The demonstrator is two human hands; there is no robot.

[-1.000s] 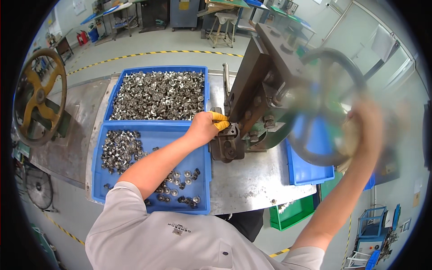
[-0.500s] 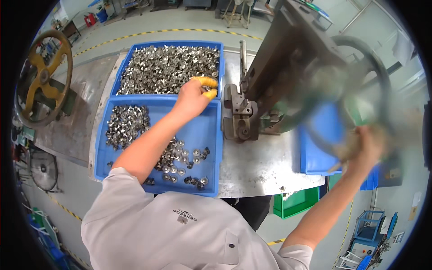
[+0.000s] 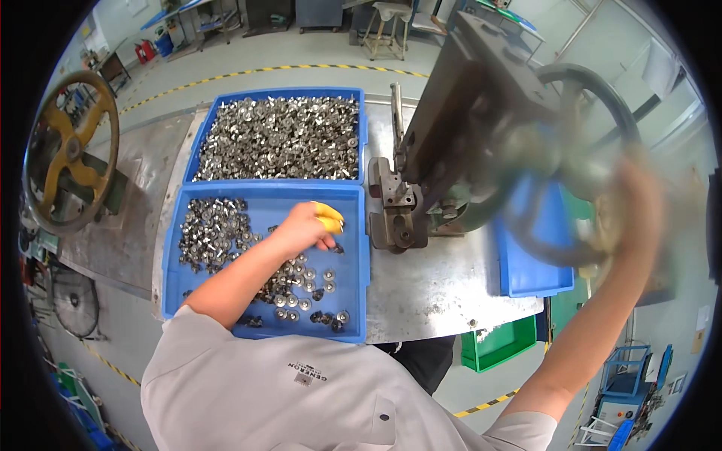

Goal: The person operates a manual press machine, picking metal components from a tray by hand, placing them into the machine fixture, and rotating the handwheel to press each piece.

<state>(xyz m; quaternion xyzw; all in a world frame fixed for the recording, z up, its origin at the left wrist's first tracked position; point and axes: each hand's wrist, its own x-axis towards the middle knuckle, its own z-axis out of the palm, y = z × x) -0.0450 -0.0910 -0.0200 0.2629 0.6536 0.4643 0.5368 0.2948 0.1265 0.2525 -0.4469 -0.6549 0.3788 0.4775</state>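
My left hand (image 3: 307, 225), with yellow covers on some fingers, is over the right part of the near blue tray (image 3: 353, 301). Its fingers are pinched together, and a small dark metal part (image 3: 338, 249) shows at the fingertips. Beneath my forearm lie loose metal parts (image 3: 214, 233) with round discs. My right hand (image 3: 638, 184) is at the rim of the handwheel (image 3: 587, 75) on a hand press (image 3: 466, 105); motion smears its fingers. Low on the press sits a metal fixture (image 3: 398, 199), just right of the trays.
A far blue tray (image 3: 362, 143) is heaped with similar metal parts. Another blue tray (image 3: 534, 282) stands right of the press, and a green bin (image 3: 500, 349) is below the table edge. A second handwheel (image 3: 73, 148), yellow-spoked, stands at left on the metal bench (image 3: 139, 225).
My left hand has moved toward me, from the far tray's near right corner to over the near tray. My right hand has risen along the wheel's right side. The view has shifted slightly.
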